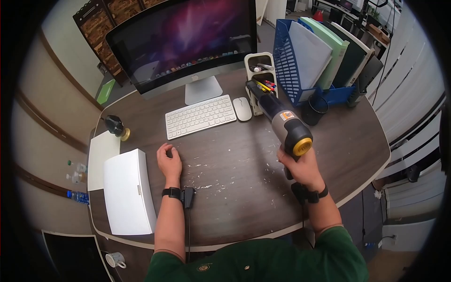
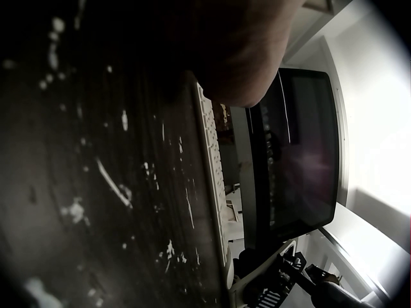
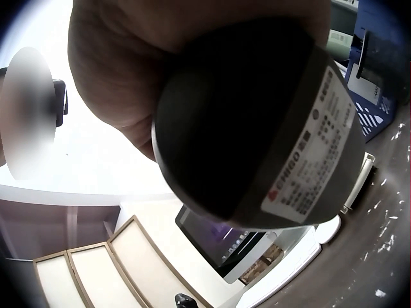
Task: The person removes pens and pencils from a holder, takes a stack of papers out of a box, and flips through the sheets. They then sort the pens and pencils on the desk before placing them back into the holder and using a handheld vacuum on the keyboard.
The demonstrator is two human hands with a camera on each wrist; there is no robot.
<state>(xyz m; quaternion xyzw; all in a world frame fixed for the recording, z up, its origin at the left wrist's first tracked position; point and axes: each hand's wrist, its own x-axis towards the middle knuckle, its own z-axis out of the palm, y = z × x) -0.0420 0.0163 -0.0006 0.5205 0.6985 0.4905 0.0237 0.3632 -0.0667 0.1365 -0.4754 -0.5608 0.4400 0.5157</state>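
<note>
My right hand [image 1: 305,167] grips the handle of a grey and black handheld vacuum [image 1: 284,124] with a yellow end cap, held above the desk. Its dark nozzle points away, toward the pen organizer. In the right wrist view the hand [image 3: 122,70] is wrapped round the vacuum's handle, and the labelled base [image 3: 308,154] fills the middle. My left hand [image 1: 169,162] rests on the desk with fingers loosely bent, holding nothing. White scraps [image 1: 202,187] lie scattered between the hands. Only part of the left hand [image 2: 244,58] shows in the left wrist view.
A keyboard [image 1: 201,116] and mouse [image 1: 242,109] lie before the monitor [image 1: 188,42]. The organizer [image 1: 259,63], a mesh cup [image 1: 315,109] and a blue file rack [image 1: 287,61] stand at the right. A white box [image 1: 127,192] and a small black object [image 1: 114,124] are at the left.
</note>
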